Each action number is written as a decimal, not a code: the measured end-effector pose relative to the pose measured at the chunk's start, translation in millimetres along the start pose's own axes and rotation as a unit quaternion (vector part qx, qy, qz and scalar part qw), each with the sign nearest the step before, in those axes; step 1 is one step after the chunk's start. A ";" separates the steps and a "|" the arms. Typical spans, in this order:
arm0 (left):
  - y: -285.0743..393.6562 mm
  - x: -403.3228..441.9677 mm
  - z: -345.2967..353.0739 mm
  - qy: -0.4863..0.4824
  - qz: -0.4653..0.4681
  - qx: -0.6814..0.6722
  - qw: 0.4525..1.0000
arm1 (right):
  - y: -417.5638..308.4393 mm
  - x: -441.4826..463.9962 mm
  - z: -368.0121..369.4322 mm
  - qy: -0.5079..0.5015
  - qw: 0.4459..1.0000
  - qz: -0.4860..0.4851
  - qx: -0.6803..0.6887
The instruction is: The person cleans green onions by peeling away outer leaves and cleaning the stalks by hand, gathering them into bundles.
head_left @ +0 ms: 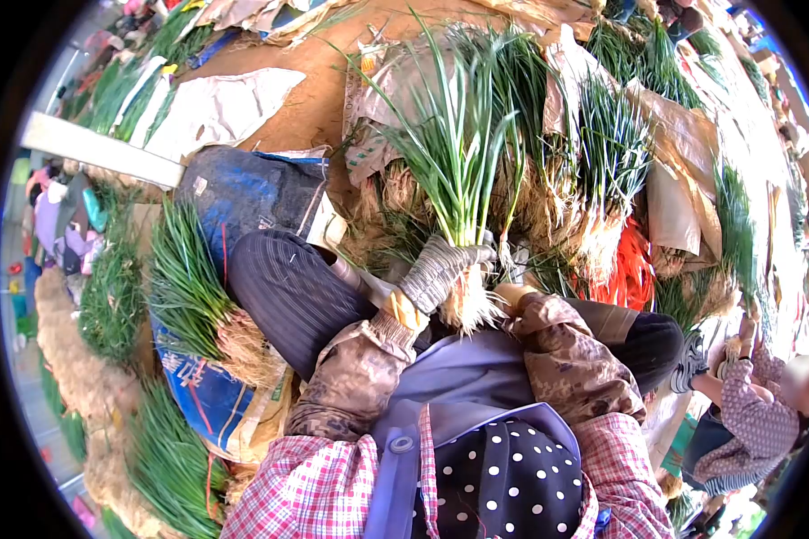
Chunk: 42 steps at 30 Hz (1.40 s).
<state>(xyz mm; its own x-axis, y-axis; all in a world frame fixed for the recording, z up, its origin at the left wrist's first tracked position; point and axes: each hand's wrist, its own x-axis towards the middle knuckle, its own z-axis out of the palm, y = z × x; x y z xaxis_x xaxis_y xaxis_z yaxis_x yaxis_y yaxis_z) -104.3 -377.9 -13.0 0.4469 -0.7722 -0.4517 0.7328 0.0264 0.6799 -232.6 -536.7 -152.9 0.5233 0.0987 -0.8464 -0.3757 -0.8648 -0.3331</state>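
My left hand [440, 272], in a grey striped glove, is closed round a bunch of green onions [463, 171]. The leaves fan upward, and the pale stringy roots [467, 304] hang below the fist above my apron. Close beside it is my right hand [514, 269], also gloved, with its fingers drawn together at the base of a thin green onion stalk [512, 202]. Part of that hand is hidden by the roots and the sleeve. Loose green scraps [400, 241] lie on the ground just beyond my hands.
Root-ended bundles [611, 153] stand ahead on sacking. Red plastic ties [632, 269] lie to the right. On the left, tied bundles [189, 287] rest by a blue sack [252, 193]. A white beam [103, 148] juts in there. Another person [751, 418] sits at far right.
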 end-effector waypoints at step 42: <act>-60.1 57.0 -37.9 0.293 0.067 0.366 0.881 | -23.0 30.6 -44.3 0.185 0.975 0.093 -0.082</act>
<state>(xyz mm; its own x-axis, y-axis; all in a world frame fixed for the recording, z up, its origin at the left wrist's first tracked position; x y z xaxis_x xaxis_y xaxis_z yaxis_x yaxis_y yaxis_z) -103.4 -399.4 -101.4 0.8493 -0.3275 -0.4140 0.2218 -0.4902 0.8429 -174.1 -535.5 -152.7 0.7094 -0.2263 -0.6675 -0.3796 -0.9206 -0.0913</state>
